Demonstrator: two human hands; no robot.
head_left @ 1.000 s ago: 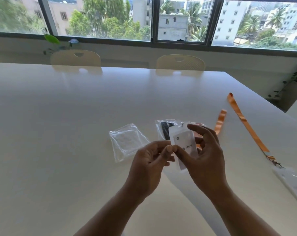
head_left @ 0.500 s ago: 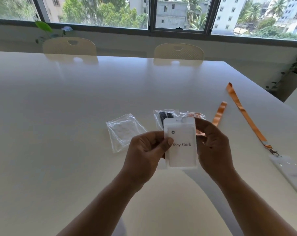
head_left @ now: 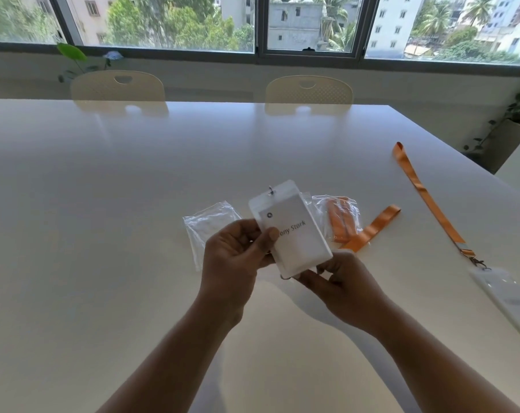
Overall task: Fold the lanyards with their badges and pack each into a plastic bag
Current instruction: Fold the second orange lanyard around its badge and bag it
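Head view: both hands hold one badge (head_left: 294, 234) clear of the table (head_left: 103, 219), above its middle, with the badge's top leaning to the left. The left hand (head_left: 235, 260) grips the badge's left edge, thumb pressed on the printed face and fingers curled behind. The right hand (head_left: 346, 286) pinches the lower right corner between thumb and fingertips. The thumb partly covers the printed name; "ony Stark" is legible. A metal clip shows at the top slot.

An empty plastic bag (head_left: 206, 222) lies flat on the table just left of the badge, partly behind the left hand. A packed plastic bag (head_left: 340, 217), holding a folded orange lanyard, lies just right of the badge. An orange strap (head_left: 376, 226) touches that bag; what it is attached to cannot be told.

Near the right edge a loose lanyard (head_left: 431, 204) lies stretched out, clipped to a second badge (head_left: 503, 296). Two chairs (head_left: 308, 89) stand at the far edge.
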